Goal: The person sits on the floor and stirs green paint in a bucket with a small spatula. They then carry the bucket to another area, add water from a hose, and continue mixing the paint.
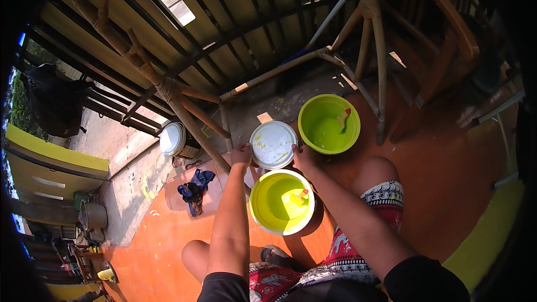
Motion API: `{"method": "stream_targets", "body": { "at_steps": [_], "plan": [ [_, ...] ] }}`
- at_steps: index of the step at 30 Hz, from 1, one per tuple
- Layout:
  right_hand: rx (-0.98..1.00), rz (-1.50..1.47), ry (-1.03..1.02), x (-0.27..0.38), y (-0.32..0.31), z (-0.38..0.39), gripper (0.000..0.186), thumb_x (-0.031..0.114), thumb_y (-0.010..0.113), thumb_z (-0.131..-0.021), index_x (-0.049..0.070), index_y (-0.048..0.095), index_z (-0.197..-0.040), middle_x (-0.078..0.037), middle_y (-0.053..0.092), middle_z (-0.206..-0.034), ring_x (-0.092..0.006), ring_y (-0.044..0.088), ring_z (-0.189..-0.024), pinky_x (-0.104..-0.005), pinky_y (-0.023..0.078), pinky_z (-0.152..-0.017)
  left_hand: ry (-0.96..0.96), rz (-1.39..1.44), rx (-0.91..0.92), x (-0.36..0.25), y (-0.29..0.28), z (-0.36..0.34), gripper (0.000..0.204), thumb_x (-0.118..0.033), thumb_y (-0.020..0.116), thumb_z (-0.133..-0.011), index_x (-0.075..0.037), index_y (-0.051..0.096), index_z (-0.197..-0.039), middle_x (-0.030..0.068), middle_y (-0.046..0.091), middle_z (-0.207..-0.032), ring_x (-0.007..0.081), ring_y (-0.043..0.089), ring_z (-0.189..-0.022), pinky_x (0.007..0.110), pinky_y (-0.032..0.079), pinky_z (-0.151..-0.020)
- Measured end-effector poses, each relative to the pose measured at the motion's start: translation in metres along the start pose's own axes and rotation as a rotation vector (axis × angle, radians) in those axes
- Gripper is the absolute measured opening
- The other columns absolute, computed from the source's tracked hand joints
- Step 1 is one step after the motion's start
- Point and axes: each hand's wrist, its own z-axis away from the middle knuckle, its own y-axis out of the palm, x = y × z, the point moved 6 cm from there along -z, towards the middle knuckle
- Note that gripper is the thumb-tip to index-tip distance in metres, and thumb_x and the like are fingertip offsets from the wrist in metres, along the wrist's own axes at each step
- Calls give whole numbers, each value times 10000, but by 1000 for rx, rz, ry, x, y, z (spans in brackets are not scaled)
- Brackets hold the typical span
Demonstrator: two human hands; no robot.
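Observation:
A round white lid (273, 144) with yellow-green smears sits between my hands. My left hand (243, 155) grips its left edge, and my right hand (303, 157) holds the right edge. Whether it is fixed on a tub cannot be told, since its underside is hidden. Just nearer to me stands a white-rimmed bucket (259, 197) with bright yellow-green paint inside and a paintbrush (304, 194) leaning in it. To the far right of the lid is a lime-green bucket (313, 113), where another paintbrush (344, 116) with a red-tipped handle rests.
A white-lidded tub (172, 138) stands at left beside a bamboo frame (193, 120). Dark blue cloth (197, 185) lies on the orange floor (162, 240). A slatted fence (224, 39) closes the far side, with a wooden chair (447, 61) at far right.

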Motion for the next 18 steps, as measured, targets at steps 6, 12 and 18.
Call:
{"method": "stream_targets", "body": {
  "at_steps": [6,12,18],
  "plan": [
    [-99,-266,20,8,0,16,378,338,601,-985,-38,563,-989,-123,614,-831,-196,634,-678,-348,607,-552,132,-28,22,14,7,-11,334,-261,571,-992,22,631,-1157,144,696,-873,221,666,-704,367,543,-641],
    [15,-248,91,24,-3,23,300,257,584,-1000,-42,566,-990,-142,632,-914,-238,666,-817,-365,632,-646,258,-266,-89,13,7,-11,340,-275,516,-998,29,616,-1112,257,691,-960,385,685,-896,438,526,-780],
    [160,-134,9,50,5,8,306,252,586,-998,-53,606,-977,-153,658,-908,-222,683,-771,-342,611,-605,110,-397,-47,6,-12,-13,391,-301,540,-959,18,544,-1185,306,637,-1111,411,639,-1063,446,504,-907]
  ]
}}
